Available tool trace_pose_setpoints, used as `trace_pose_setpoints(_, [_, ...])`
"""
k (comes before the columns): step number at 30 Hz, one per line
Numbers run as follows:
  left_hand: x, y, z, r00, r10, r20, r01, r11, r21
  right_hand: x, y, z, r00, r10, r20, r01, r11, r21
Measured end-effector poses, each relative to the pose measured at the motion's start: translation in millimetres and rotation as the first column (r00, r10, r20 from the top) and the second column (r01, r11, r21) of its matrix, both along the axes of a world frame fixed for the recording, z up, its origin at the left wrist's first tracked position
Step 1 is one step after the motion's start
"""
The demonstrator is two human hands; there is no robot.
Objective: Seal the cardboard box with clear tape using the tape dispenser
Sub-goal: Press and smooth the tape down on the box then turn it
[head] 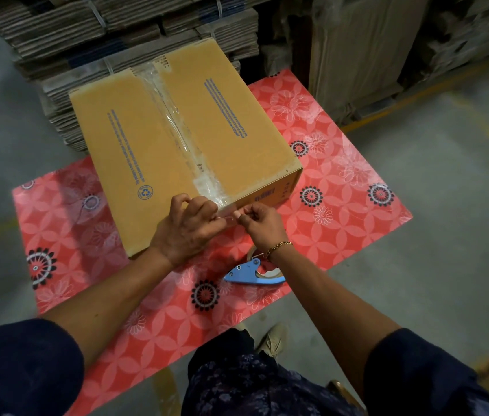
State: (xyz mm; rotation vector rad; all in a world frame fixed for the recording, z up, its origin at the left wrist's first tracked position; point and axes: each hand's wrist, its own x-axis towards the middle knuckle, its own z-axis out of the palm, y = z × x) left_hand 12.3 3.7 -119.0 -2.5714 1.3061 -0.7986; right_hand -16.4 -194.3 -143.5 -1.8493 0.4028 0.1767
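A brown cardboard box (135, 139) with blue print lies on a red flowered table (342, 181), its flaps closed. Clear tape (177, 127) runs along the middle seam down to the near edge. At that near edge my left hand (190, 229) and my right hand (262, 223) both pinch the loose end of the tape between fingertips, just off the box's corner. The blue tape dispenser (250, 273) with its roll lies on the table below my right wrist, held by neither hand.
Stacks of flattened, strapped cardboard (87, 28) rise behind the box, and more bundles (372, 49) stand at the back right. Grey concrete floor (447, 235) surrounds the table. My legs and a shoe (273, 340) show below the table's front edge.
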Motion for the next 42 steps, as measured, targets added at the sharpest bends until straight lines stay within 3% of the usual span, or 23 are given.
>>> trace_pose_setpoints(11, [-0.6, -7.9, 10.9, 0.973, 0.061, -0.224, -0.056, 0.998, 0.028, -0.3, 7.9, -8.4, 0.996, -0.076, 0.042, 0.077, 0.997, -0.014])
trace_pose_setpoints(14, [-1.3, -6.8, 17.5, 0.955, 0.060, -0.291, -0.079, 0.995, -0.055, -1.7, 9.6, -8.6, 0.995, -0.083, 0.047, 0.085, 0.995, -0.042])
trace_pose_setpoints(17, [0.9, -9.6, 18.6, 0.914, 0.169, -0.368, -0.243, 0.956, -0.164, -2.9, 9.3, -3.9, 0.996, -0.061, 0.061, 0.066, 0.995, -0.075])
trace_pose_setpoints(20, [6.9, -15.9, 15.6, 0.814, 0.358, -0.458, -0.442, 0.893, -0.088, -1.6, 6.3, 4.2, 0.998, -0.010, 0.066, 0.021, 0.986, -0.163])
trace_pose_setpoints(23, [10.2, -15.5, 12.3, 0.794, 0.374, -0.479, -0.430, 0.903, -0.009, -2.2, -7.2, 3.3, 0.989, 0.145, -0.006, -0.126, 0.834, -0.538])
trace_pose_setpoints(24, [10.5, -14.8, 11.5, 0.799, 0.367, -0.475, -0.420, 0.907, -0.006, -4.8, -13.5, 4.6, 0.989, 0.148, -0.010, -0.125, 0.791, -0.599])
trace_pose_setpoints(26, [10.8, -14.2, 10.2, 0.804, 0.372, -0.464, -0.416, 0.909, 0.008, -11.2, -23.5, 15.2, 0.980, 0.164, 0.116, -0.053, 0.768, -0.638])
trace_pose_setpoints(29, [11.3, -15.4, 9.9, 0.806, 0.394, -0.441, -0.416, 0.908, 0.050, -13.3, -31.4, 40.6, 0.873, 0.328, 0.362, 0.039, 0.692, -0.721])
trace_pose_setpoints(31, [11.2, -14.7, 8.8, 0.814, 0.397, -0.424, -0.408, 0.910, 0.069, -3.5, -35.4, 52.8, 0.804, 0.453, 0.385, 0.031, 0.615, -0.788])
trace_pose_setpoints(35, [10.9, -14.9, 8.3, 0.802, 0.413, -0.431, -0.400, 0.908, 0.126, 31.3, -43.0, 60.0, 0.683, 0.720, 0.124, -0.200, 0.348, -0.916])
trace_pose_setpoints(38, [11.2, -16.6, 9.8, 0.801, 0.421, -0.425, -0.413, 0.903, 0.115, 56.8, -46.4, 56.5, 0.554, 0.830, -0.073, -0.326, 0.136, -0.935])
trace_pose_setpoints(40, [11.0, -17.6, 10.1, 0.803, 0.413, -0.429, -0.413, 0.905, 0.100, 67.4, -48.0, 51.8, 0.502, 0.855, -0.135, -0.339, 0.050, -0.940])
trace_pose_setpoints(42, [11.6, -18.4, 9.0, 0.797, 0.419, -0.435, -0.414, 0.903, 0.111, 72.5, -48.2, 47.5, 0.476, 0.869, -0.137, -0.329, 0.032, -0.944])
